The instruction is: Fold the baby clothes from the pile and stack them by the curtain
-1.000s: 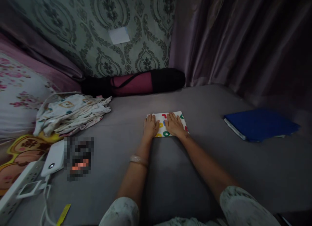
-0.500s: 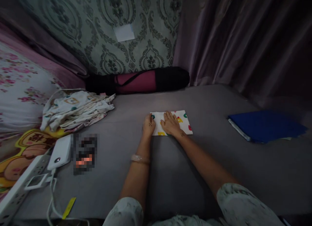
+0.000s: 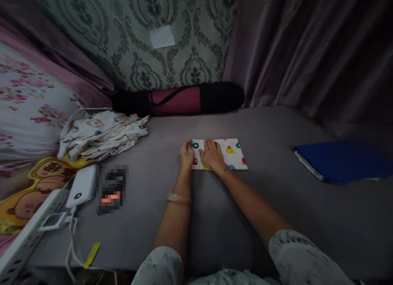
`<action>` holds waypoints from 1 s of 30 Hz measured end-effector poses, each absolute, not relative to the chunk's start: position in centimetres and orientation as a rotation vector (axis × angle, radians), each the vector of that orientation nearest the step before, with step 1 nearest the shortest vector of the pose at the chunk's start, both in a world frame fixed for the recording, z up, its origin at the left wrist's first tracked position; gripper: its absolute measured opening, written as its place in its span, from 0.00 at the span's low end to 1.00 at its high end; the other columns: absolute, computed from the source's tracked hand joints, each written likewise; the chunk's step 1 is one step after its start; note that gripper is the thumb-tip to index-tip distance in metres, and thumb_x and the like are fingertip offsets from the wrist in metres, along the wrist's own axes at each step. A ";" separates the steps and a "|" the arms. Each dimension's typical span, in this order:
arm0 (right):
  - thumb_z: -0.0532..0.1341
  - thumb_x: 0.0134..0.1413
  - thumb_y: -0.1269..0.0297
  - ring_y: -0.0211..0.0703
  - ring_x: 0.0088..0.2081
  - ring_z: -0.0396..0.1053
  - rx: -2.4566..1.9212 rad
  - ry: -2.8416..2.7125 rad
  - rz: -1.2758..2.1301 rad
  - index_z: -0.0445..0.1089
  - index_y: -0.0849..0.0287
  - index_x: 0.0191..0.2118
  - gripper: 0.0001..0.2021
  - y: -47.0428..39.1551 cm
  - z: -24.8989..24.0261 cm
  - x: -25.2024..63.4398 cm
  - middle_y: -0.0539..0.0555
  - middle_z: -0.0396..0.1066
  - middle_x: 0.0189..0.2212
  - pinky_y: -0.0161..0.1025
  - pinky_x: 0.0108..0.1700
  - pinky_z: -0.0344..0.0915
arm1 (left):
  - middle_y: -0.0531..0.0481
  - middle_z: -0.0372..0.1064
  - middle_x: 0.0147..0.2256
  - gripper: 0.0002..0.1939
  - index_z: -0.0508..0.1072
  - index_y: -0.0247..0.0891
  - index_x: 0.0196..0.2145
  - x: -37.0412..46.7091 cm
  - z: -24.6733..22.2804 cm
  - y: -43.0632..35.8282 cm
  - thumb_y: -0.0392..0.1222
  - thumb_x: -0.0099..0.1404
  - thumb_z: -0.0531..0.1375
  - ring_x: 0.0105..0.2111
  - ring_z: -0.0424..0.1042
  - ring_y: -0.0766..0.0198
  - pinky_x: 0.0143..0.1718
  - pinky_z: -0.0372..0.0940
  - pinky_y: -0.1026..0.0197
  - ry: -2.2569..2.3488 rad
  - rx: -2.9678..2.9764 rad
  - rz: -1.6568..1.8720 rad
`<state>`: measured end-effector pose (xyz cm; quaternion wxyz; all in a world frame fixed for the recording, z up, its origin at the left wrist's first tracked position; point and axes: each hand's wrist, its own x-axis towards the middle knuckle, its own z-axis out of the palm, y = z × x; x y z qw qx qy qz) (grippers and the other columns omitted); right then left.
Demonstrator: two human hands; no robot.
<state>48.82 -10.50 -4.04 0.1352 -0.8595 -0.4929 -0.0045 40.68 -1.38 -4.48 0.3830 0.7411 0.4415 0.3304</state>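
A small folded cloth [image 3: 237,157], white with coloured figures, lies flat on the grey bed surface in front of me. My right hand [image 3: 213,155] rests palm down on its left half, fingers stretched out and close together. At the cloth's left edge is my left hand [image 3: 186,154], turned on its side, with fingers bent and the thumb side against the edge. Its fingertips are partly hidden. The cloth's right half shows uncovered, its outline a neat rectangle.
A rumpled pile of printed clothes [image 3: 106,133] lies at left, a folded blue cloth [image 3: 340,160] at right. A black and maroon roll bag [image 3: 178,100] lies along the wall. Near left are a power bank [image 3: 82,184], a power strip [image 3: 30,231] and white cables [image 3: 72,244].
My right hand has slid slightly left over the cloth, uncovering more of its right part. The left hand stays at the left edge. The whole view has shifted a little.
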 end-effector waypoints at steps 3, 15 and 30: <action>0.42 0.67 0.56 0.52 0.67 0.43 -2.510 -1.426 0.019 0.50 0.74 0.66 0.31 -10.3 -4.1 49.0 0.65 0.49 0.67 0.50 0.66 0.34 | 0.46 0.74 0.47 0.18 0.73 0.40 0.45 40.6 -4.8 -1.0 0.35 0.66 0.46 0.51 0.71 0.61 0.55 0.63 0.57 1.163 1.787 0.949; 0.43 0.66 0.58 0.52 0.68 0.40 -2.431 -1.442 0.032 0.50 0.73 0.67 0.30 -8.7 -4.4 46.6 0.64 0.46 0.67 0.51 0.66 0.34 | 0.41 0.74 0.45 0.17 0.74 0.35 0.43 40.8 -4.9 -0.6 0.33 0.64 0.47 0.49 0.71 0.60 0.54 0.62 0.58 1.185 1.651 1.044; 0.51 0.60 0.66 0.56 0.69 0.37 -2.439 -1.674 0.083 0.47 0.76 0.67 0.32 -7.4 -3.9 44.8 0.67 0.44 0.68 0.52 0.67 0.32 | 0.42 0.73 0.45 0.17 0.72 0.38 0.42 40.3 -4.0 -0.7 0.33 0.65 0.45 0.49 0.71 0.60 0.54 0.63 0.56 1.227 1.629 1.171</action>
